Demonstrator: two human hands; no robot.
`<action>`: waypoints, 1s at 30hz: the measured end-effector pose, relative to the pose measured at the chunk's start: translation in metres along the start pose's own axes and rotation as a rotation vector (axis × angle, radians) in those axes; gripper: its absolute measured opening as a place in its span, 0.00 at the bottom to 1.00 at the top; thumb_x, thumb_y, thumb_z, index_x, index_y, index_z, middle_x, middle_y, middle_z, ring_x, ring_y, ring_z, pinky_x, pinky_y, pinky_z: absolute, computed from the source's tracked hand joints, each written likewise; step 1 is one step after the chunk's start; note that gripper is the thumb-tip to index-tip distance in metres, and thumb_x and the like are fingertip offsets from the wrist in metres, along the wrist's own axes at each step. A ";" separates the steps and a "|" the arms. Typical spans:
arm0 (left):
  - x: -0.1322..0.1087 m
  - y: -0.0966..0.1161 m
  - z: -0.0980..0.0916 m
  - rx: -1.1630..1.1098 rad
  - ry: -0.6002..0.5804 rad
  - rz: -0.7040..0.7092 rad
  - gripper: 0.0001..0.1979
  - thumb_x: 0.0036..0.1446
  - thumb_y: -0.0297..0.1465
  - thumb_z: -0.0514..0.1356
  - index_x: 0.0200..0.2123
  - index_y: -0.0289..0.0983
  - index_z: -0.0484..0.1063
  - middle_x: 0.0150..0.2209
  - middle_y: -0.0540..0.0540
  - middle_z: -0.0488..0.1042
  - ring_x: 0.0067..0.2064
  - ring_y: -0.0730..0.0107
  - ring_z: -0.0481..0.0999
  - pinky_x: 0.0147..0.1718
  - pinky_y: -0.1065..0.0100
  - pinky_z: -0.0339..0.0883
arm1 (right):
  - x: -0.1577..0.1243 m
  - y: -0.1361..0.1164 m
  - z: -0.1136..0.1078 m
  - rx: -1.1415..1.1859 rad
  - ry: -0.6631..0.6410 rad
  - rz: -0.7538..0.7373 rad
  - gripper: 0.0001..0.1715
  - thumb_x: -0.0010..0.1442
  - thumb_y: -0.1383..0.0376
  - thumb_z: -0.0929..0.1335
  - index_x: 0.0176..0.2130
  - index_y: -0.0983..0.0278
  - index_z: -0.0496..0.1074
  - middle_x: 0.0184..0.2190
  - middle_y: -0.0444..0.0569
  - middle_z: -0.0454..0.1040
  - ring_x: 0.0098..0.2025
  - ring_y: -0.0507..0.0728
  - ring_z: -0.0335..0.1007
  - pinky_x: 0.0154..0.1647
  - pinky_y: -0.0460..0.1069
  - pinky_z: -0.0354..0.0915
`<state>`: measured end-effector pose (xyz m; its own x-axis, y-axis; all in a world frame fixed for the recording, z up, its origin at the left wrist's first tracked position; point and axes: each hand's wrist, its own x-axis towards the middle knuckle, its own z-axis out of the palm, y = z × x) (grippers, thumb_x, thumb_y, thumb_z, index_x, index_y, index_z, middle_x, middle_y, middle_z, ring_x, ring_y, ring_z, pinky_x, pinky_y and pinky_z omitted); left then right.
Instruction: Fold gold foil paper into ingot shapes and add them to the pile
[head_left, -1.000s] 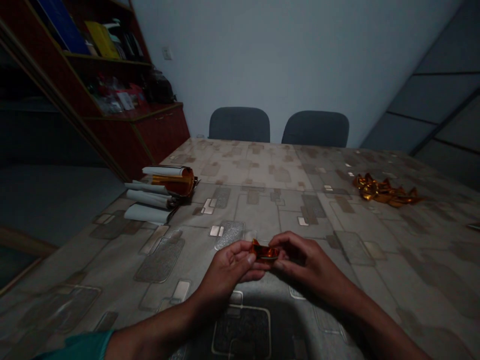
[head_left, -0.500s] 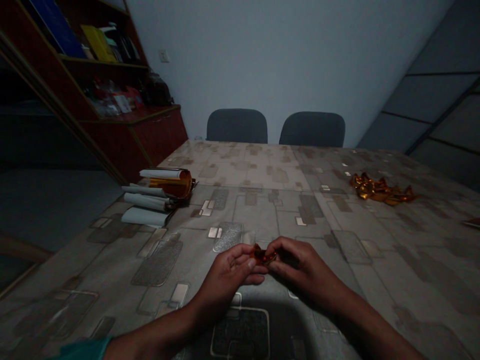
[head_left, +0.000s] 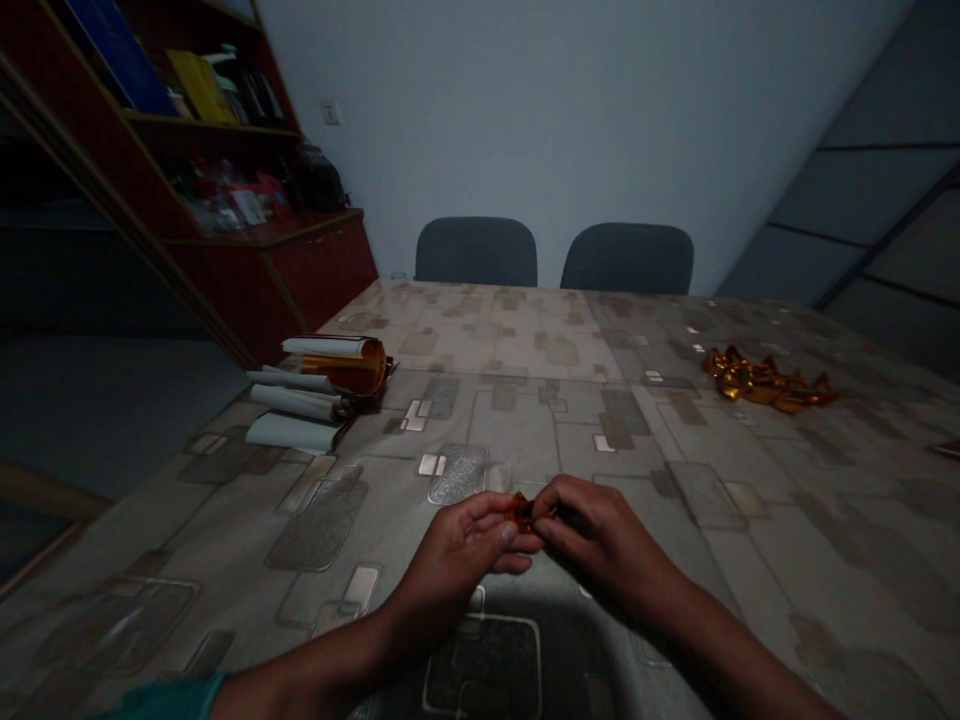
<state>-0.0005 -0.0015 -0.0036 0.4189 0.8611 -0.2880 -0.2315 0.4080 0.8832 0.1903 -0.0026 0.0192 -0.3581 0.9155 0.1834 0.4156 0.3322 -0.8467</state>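
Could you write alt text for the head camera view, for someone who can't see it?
Two bare hands, the left hand and right hand, pinch a small crumpled piece of orange-gold foil above a grey patterned tablecloth. Farther off lie a heap of crumpled gold foil, a roll of orange-gold foil and white paper rolls.

Compared with a second ago, the orange-gold foil wrapper (head_left: pixel 519 509) has gone from a flat, open strip to a tight, crumpled scrap, and only its left end now shows, with the rest hidden behind the fingers of our right hand (head_left: pixel 609 540). Our left hand (head_left: pixel 457 562) and right hand have closed in around it, so their fingertips now almost meet over the foil. Our head has also turned slightly, so the red wooden cabinet (head_left: pixel 322 265) sits a little further left in the view.
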 end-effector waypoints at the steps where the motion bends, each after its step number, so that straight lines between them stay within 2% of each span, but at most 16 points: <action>1: 0.000 0.001 0.000 0.004 0.008 -0.001 0.21 0.50 0.39 0.71 0.42 0.32 0.74 0.40 0.38 0.81 0.41 0.60 0.82 0.38 0.66 0.75 | 0.000 0.001 0.000 0.008 -0.001 -0.007 0.08 0.60 0.73 0.68 0.30 0.63 0.72 0.28 0.43 0.74 0.31 0.52 0.70 0.33 0.46 0.61; 7: 0.002 -0.001 -0.003 0.004 0.000 0.000 0.22 0.50 0.40 0.71 0.43 0.32 0.74 0.42 0.39 0.80 0.42 0.59 0.81 0.40 0.64 0.75 | 0.001 0.003 0.000 0.043 0.048 0.005 0.09 0.58 0.73 0.71 0.27 0.64 0.74 0.26 0.43 0.73 0.29 0.52 0.70 0.32 0.47 0.60; 10: 0.003 -0.002 -0.004 0.004 -0.013 0.032 0.21 0.52 0.39 0.70 0.45 0.33 0.74 0.39 0.41 0.80 0.41 0.63 0.81 0.41 0.65 0.74 | 0.001 0.003 -0.001 0.080 0.044 -0.016 0.08 0.58 0.73 0.71 0.29 0.63 0.75 0.26 0.43 0.74 0.30 0.52 0.70 0.32 0.47 0.61; 13: 0.004 -0.001 -0.004 0.004 -0.018 0.072 0.23 0.51 0.37 0.71 0.47 0.34 0.73 0.36 0.45 0.78 0.35 0.69 0.80 0.36 0.69 0.74 | 0.000 0.001 -0.001 0.095 0.037 -0.025 0.07 0.59 0.72 0.71 0.30 0.62 0.77 0.28 0.43 0.75 0.31 0.52 0.71 0.33 0.47 0.62; 16: 0.005 0.000 -0.005 -0.031 -0.032 0.084 0.25 0.48 0.36 0.73 0.47 0.36 0.70 0.35 0.48 0.76 0.33 0.70 0.80 0.32 0.70 0.73 | 0.000 -0.001 -0.003 0.084 0.042 -0.036 0.07 0.59 0.72 0.72 0.30 0.62 0.77 0.28 0.43 0.76 0.31 0.52 0.72 0.34 0.47 0.62; 19: 0.004 0.004 -0.007 -0.069 -0.030 0.000 0.25 0.45 0.36 0.74 0.44 0.35 0.71 0.36 0.46 0.77 0.35 0.67 0.81 0.34 0.69 0.74 | 0.000 -0.002 -0.006 0.067 0.082 -0.038 0.07 0.59 0.72 0.71 0.31 0.62 0.77 0.28 0.43 0.76 0.31 0.52 0.72 0.34 0.47 0.62; 22: 0.001 0.011 -0.006 -0.107 0.011 -0.125 0.17 0.53 0.39 0.70 0.37 0.31 0.73 0.35 0.42 0.79 0.35 0.70 0.80 0.36 0.70 0.74 | 0.000 -0.002 -0.010 0.057 0.111 -0.046 0.06 0.60 0.72 0.71 0.32 0.62 0.77 0.29 0.44 0.77 0.32 0.53 0.73 0.34 0.47 0.63; 24: -0.002 0.015 -0.004 -0.173 0.010 -0.171 0.16 0.55 0.38 0.69 0.35 0.29 0.74 0.33 0.41 0.79 0.33 0.72 0.79 0.36 0.72 0.73 | -0.001 -0.002 -0.010 0.055 0.105 -0.064 0.06 0.60 0.72 0.71 0.32 0.62 0.77 0.29 0.44 0.77 0.32 0.53 0.73 0.34 0.47 0.64; 30: -0.006 0.015 0.000 -0.441 -0.062 -0.248 0.15 0.52 0.34 0.71 0.39 0.30 0.76 0.34 0.45 0.76 0.32 0.76 0.76 0.34 0.74 0.72 | -0.004 -0.004 -0.007 0.050 0.089 -0.132 0.06 0.62 0.71 0.70 0.33 0.63 0.76 0.30 0.45 0.76 0.32 0.53 0.72 0.35 0.48 0.65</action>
<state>-0.0067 -0.0002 0.0109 0.5567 0.7077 -0.4351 -0.4612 0.6989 0.5467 0.1957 -0.0061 0.0254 -0.3305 0.8817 0.3366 0.3272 0.4416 -0.8354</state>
